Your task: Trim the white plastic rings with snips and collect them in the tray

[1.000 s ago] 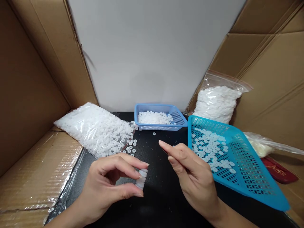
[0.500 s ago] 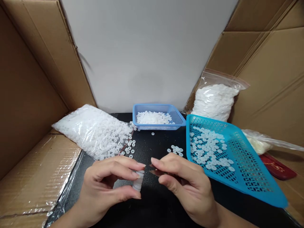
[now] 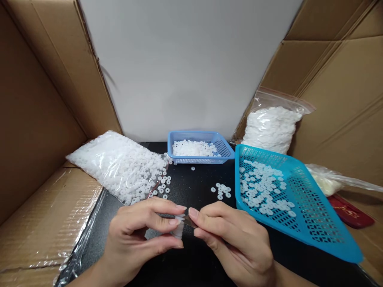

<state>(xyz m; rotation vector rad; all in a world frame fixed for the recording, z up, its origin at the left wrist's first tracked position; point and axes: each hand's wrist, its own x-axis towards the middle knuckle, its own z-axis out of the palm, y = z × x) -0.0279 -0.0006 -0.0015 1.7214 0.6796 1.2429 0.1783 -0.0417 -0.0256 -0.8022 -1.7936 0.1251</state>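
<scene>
My left hand [image 3: 146, 229] pinches a short stack of white plastic rings [image 3: 178, 230] between the thumb below and the fingers above. The stack stands roughly upright over the black tabletop. My right hand [image 3: 233, 235], fingers closed, grips a thin brown pointed piece [image 3: 188, 221] whose exact kind I cannot make out. Its tip touches or nearly touches the upper right side of the stack. The rest of this piece is hidden inside my right hand. Beyond my hands, a small group of loose white rings [image 3: 221, 189] lies on the tabletop.
A clear bag of white rings [image 3: 119, 167] spills at the left. A light-blue basket [image 3: 201, 159] with rings stands at the back, a larger turquoise basket [image 3: 323, 223] at the right. Behind it are a stuffed zip bag [image 3: 269, 127] and a red packet [image 3: 350, 211]. Cardboard walls [image 3: 338, 99] flank the workspace.
My right hand has moved slightly down, bringing the brown piece's tip to the stack. My left hand has shifted slightly right with the rings. One more loose ring lies by the small group.
</scene>
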